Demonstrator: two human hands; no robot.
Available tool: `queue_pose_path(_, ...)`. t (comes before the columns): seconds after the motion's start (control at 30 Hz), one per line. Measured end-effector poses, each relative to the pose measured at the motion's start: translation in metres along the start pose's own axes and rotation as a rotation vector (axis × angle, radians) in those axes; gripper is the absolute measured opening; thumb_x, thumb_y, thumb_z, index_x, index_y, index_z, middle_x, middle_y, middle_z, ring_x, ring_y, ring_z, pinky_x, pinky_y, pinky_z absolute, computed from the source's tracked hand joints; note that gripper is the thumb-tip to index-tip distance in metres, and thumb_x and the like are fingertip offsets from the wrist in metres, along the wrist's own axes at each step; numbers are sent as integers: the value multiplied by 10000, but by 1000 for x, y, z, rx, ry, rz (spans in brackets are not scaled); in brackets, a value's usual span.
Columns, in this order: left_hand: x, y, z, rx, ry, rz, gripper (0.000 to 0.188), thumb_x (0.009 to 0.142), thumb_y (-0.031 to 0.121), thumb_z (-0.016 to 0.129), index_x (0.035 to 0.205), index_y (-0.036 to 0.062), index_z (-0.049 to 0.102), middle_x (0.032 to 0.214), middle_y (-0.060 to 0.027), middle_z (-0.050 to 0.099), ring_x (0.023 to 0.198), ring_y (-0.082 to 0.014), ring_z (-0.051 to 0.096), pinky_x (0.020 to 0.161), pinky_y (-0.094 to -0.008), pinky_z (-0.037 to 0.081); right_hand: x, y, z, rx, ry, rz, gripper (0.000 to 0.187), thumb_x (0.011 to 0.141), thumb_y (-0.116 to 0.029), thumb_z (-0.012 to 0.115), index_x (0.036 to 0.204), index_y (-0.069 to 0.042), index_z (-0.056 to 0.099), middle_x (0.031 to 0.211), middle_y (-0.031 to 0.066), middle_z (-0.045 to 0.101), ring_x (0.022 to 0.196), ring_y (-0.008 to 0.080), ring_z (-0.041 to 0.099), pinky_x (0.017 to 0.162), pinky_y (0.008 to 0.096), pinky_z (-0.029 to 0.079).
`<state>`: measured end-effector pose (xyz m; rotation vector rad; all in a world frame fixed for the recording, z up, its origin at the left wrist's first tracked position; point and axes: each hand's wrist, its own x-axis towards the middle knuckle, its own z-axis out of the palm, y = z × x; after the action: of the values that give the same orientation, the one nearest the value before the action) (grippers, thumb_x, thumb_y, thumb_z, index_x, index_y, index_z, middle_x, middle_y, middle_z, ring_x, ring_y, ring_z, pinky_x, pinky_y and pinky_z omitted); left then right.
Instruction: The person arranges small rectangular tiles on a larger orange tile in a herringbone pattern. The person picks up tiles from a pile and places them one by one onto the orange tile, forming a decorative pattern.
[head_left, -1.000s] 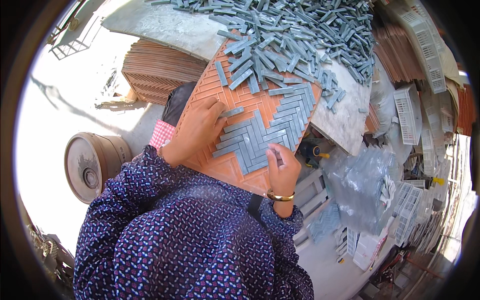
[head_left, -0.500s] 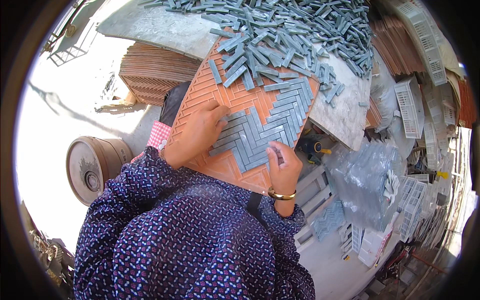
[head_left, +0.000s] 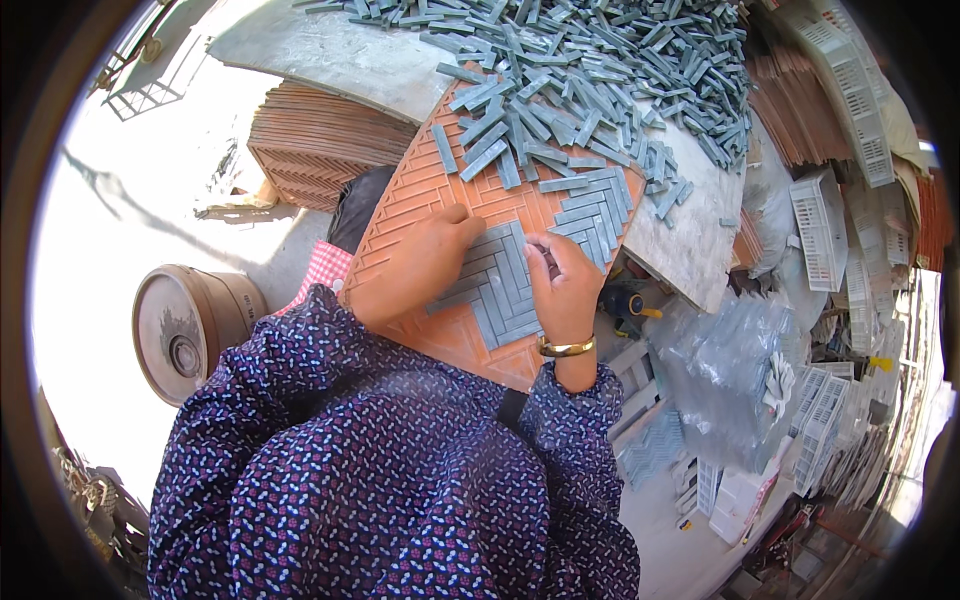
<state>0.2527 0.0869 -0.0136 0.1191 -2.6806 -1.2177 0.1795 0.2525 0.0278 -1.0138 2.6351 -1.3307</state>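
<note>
An orange mould board (head_left: 404, 190) with raised herringbone ridges lies tilted before me, its far end under loose grey tile strips (head_left: 486, 135). Grey strips laid in a herringbone pattern (head_left: 500, 285) fill part of its middle and right side. My left hand (head_left: 425, 262) rests over the board, its fingers curled together at the upper left edge of the laid strips. Over the pattern, my right hand (head_left: 566, 290), with a gold bangle on its wrist, has thumb and fingers drawn together. Whatever either hand may hold is hidden.
A big heap of grey strips (head_left: 620, 60) covers the pale worktop (head_left: 350, 62) beyond the board. Stacked orange boards (head_left: 320, 140) stand at the left, near a round brown bucket (head_left: 180, 330). White plastic crates (head_left: 820, 225) and clear plastic sheeting (head_left: 710, 370) lie to the right.
My right hand has moved up and away from me, from the lower edge of the pattern to its middle. My left hand has shifted slightly to the right.
</note>
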Motion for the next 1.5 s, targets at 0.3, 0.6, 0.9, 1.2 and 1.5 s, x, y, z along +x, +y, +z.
queue_pose_path(0.3, 32, -2, -23, 116, 380, 46, 258, 738, 69, 627, 950, -6, 501, 904, -154, 515, 873, -345, 534, 711, -403, 450, 68, 21, 44, -395, 48, -55, 264, 721, -107, 684, 935, -77, 533, 842, 116, 579, 749, 333, 581, 629, 409, 474)
queue_pose_path(0.6, 50, -8, -9, 305, 296, 25, 253, 748, 133, 648, 922, 9, 513, 928, -137, 499, 879, -318, 514, 755, -393, 431, 38, 19, 10, -303, -21, 45, 175, 737, -77, 652, 860, -29, 536, 815, 143, 591, 733, 336, 579, 629, 398, 466)
queue_pose_path(0.9, 24, 4, -19, 62, 167, -57, 227, 751, 128, 637, 893, 9, 506, 875, -146, 519, 811, -327, 548, 690, -400, 454, 67, 26, 29, -455, -50, -94, 252, 707, -65, 665, 920, -39, 532, 840, 148, 580, 779, 345, 579, 657, 407, 475)
queue_pose_path(1.2, 4, 2, -9, 96, 119, 51, 233, 715, 93, 646, 877, 18, 497, 837, -131, 511, 770, -309, 572, 651, -394, 479, 28, 14, -7, -386, -254, 195, 267, 702, -105, 703, 910, -42, 547, 813, 157, 607, 731, 338, 602, 623, 411, 473)
queue_pose_path(1.5, 6, 2, -3, 45, 76, -11, 204, 749, 51, 620, 942, 26, 560, 871, -126, 526, 807, -323, 560, 678, -384, 466, 44, 27, 0, -241, -260, -56, 298, 727, -24, 635, 1017, -35, 570, 902, 178, 598, 844, 368, 571, 717, 419, 465)
